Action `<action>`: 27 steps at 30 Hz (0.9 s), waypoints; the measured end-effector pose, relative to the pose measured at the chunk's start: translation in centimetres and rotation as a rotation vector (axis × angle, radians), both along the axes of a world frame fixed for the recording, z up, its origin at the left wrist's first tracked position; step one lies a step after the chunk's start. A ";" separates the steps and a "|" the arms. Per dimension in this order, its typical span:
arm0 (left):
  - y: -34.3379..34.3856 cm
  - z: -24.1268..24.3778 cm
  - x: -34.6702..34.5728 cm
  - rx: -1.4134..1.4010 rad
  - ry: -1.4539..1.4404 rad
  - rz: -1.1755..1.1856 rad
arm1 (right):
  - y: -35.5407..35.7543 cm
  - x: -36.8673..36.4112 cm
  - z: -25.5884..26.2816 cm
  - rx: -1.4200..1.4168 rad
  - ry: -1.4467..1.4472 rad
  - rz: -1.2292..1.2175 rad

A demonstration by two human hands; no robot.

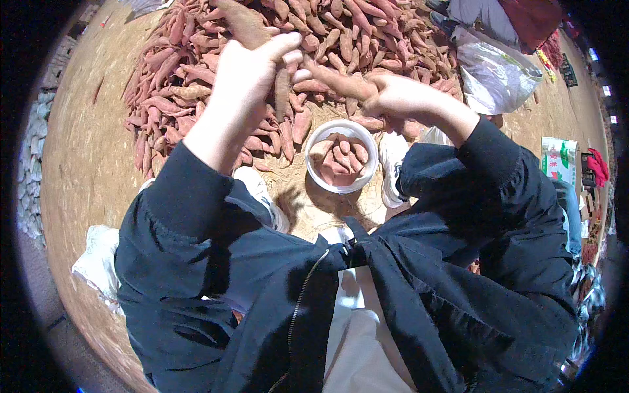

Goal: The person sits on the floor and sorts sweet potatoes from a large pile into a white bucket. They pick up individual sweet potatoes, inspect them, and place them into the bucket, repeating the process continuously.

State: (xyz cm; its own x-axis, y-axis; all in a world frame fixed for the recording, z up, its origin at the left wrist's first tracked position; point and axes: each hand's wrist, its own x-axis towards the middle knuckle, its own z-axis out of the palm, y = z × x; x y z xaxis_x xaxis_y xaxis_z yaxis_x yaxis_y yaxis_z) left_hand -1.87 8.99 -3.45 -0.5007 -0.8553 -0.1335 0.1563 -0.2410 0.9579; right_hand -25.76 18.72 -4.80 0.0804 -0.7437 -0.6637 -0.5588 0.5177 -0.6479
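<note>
Sweet potatoes point(196, 73) with reddish skins lie in a large heap before me. My left hand point(250, 69) is over the heap, closed around a long brownish sweet potato point(245, 24) that sticks out above it; another elongated root point(282, 93) hangs just below its fingers, and I cannot tell whether they hold it. My right hand point(398, 96) grips a long sweet potato point(344, 81) whose far end points at the left fingertips. Nearer to me, between my shoes, stands a round white plastic bucket point(374, 162) with several smaller sweet potatoes point(341, 157) inside.
White plastic bags point(496, 73) lie right of the heap, below a dark red cloth or bag point(533, 19). A printed carton point(558, 159) stands farther right. Another white bag point(98, 260) rests on the ground at the left. My white shoes point(393, 169) flank the bucket.
</note>
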 end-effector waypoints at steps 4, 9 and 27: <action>-2.1 0.2 2.2 0.011 0.045 0.042 | 2.9 -0.2 -8.2 0.069 0.345 0.233; -1.1 0.4 2.7 0.000 0.019 -0.005 | 4.6 1.6 -16.1 -0.121 0.531 0.417; 0.4 2.2 4.1 -0.028 -0.028 0.005 | 5.5 3.8 -13.2 -0.305 0.692 0.456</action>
State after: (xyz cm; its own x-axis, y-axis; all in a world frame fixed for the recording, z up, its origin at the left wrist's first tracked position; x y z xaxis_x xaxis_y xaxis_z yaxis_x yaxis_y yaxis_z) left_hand 2.22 9.38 -1.21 -0.4926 -0.8614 -0.1239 0.1301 -0.2136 0.9682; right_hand -21.98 24.24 -18.02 0.0662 -0.8898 -0.4516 -0.9868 0.0086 -0.1616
